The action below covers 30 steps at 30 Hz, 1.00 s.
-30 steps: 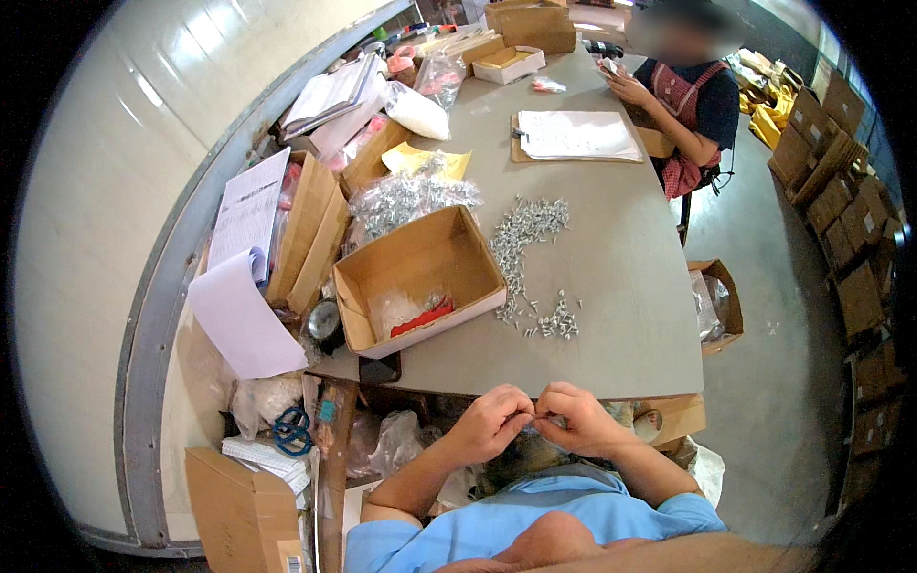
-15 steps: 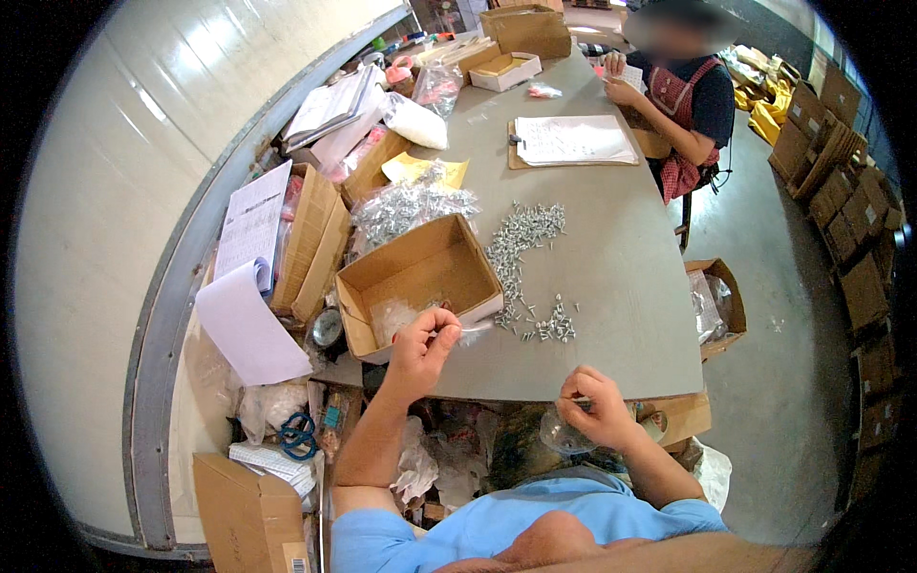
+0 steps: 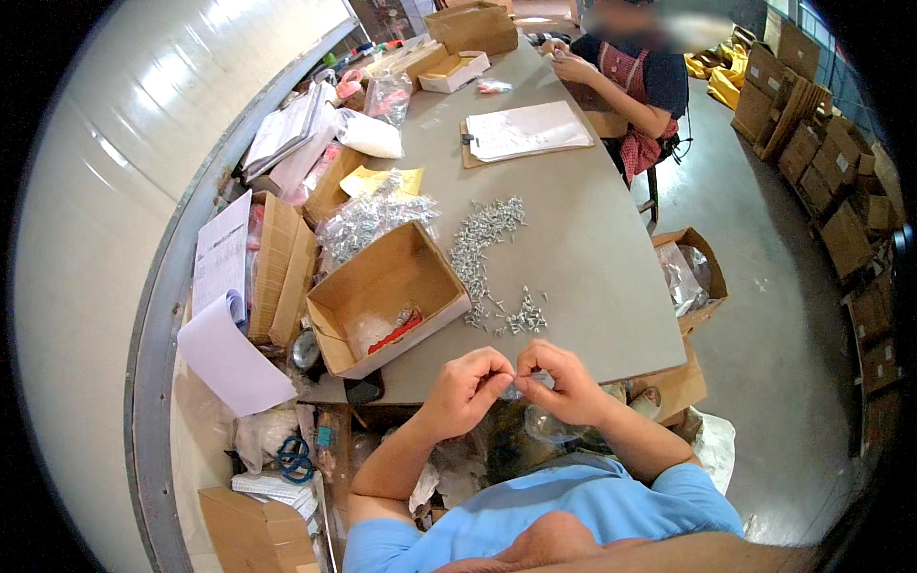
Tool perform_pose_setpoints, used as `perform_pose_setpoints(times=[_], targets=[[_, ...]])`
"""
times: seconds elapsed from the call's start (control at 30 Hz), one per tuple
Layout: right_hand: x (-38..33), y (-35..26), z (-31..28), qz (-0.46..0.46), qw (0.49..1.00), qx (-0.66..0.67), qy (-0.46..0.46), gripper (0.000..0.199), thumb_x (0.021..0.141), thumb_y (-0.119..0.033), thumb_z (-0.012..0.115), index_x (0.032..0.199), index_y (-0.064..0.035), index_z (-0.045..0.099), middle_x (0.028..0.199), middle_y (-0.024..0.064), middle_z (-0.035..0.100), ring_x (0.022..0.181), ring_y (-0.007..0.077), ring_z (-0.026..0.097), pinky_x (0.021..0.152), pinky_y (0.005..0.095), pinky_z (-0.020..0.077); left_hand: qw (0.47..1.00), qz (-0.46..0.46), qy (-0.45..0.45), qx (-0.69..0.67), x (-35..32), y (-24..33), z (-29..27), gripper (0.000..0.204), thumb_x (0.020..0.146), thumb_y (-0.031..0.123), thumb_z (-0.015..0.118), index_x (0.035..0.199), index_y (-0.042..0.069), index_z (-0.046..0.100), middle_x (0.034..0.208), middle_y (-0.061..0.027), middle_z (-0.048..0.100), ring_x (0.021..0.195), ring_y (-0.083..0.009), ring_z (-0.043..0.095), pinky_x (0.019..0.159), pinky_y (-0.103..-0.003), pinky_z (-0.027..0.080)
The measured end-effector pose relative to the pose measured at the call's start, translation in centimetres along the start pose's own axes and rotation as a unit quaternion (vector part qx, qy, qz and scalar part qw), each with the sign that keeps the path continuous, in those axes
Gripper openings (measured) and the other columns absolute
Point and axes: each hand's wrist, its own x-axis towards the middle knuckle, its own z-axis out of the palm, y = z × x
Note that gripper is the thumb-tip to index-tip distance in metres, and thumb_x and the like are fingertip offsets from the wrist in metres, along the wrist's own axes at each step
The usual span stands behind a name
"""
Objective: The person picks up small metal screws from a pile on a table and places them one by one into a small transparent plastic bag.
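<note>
My left hand [image 3: 468, 390] and my right hand [image 3: 562, 384] meet at the table's near edge, fingertips pinched together. Between them is a small clear plastic bag [image 3: 513, 392], mostly hidden by the fingers. Just beyond lies a loose pile of small silver screws [image 3: 470, 250], with a smaller cluster [image 3: 525, 313] closer to my hands. Left of the screws stands an open cardboard box [image 3: 387, 270], with clear plastic and something red at its bottom. Behind that box rests a clear bag full of metal pieces [image 3: 368, 224].
A clipboard with papers [image 3: 528, 132] lies farther up the grey table [image 3: 611, 286]. Folders, papers and boxes crowd the left side. A dark phone-like object [image 3: 364, 389] sits by the near edge. A co-worker [image 3: 635, 91] sits at the far right; a carton of plastic [image 3: 702, 277] stands beside the table.
My left hand has come away from the box with the clear bag, moving right and nearer. My right hand has risen leftward to meet it. The view has shifted slightly.
</note>
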Motion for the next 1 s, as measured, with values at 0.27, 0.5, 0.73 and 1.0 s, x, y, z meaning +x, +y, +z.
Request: perform_pose_setpoints(times=[0.27, 0.5, 0.73, 1.0], targets=[[-0.6, 0.6, -0.2, 0.015, 1.0, 0.026, 0.005, 0.01, 0.08, 0.0, 0.058, 0.079, -0.0023, 0.049, 0.077, 0.0057, 0.049, 0.072, 0.0172, 0.048, 0.066, 0.0284, 0.0401, 1.0, -0.001, 0.028, 0.011, -0.1, -0.9, -0.3, 0.013, 0.089, 0.012, 0.058, 0.087, 0.0, 0.057, 0.075, -0.0075, 0.054, 0.062, -0.014, 0.05, 0.055, -0.026, 0.041], [-3.1, 4.5, -1.4, 0.127, 0.986, 0.048, 0.102, 0.01, 0.082, 0.0, 0.058, 0.079, -0.0036, 0.049, 0.076, -0.0003, 0.047, 0.071, 0.0089, 0.043, 0.064, 0.0233, 0.0379, 0.961, -0.095, 0.244, 0.085, 3.5, -2.5, -7.9, 0.015, 0.091, 0.016, 0.058, 0.089, 0.001, 0.061, 0.075, 0.0008, 0.058, 0.067, -0.0088, 0.052, 0.059, -0.024, 0.043], [-5.2, 7.7, -2.2, 0.167, 0.974, -0.01, 0.153, 0.01, 0.083, -0.001, 0.059, 0.08, -0.0039, 0.05, 0.073, -0.0025, 0.046, 0.065, 0.0059, 0.041, 0.057, 0.0222, 0.0354, 0.872, -0.09, 0.284, 0.389, 3.8, -6.4, -15.4, 0.017, 0.086, 0.016, 0.061, 0.093, 0.001, 0.06, 0.083, -0.0152, 0.066, 0.074, -0.0282, 0.063, 0.066, -0.039, 0.05], [-3.9, 6.2, -2.2, 0.147, 0.973, -0.151, 0.096, 0.009, 0.077, -0.005, 0.065, 0.08, -0.0021, 0.056, 0.077, 0.0104, 0.056, 0.07, 0.0229, 0.055, 0.063, 0.0309, 0.0446, 0.775, -0.36, -0.019, 0.519, -0.8, -14.8, -15.5, 0.026, 0.075, 0.012, 0.064, 0.096, -0.002, 0.057, 0.091, -0.026, 0.064, 0.09, -0.0415, 0.062, 0.082, -0.047, 0.05]])
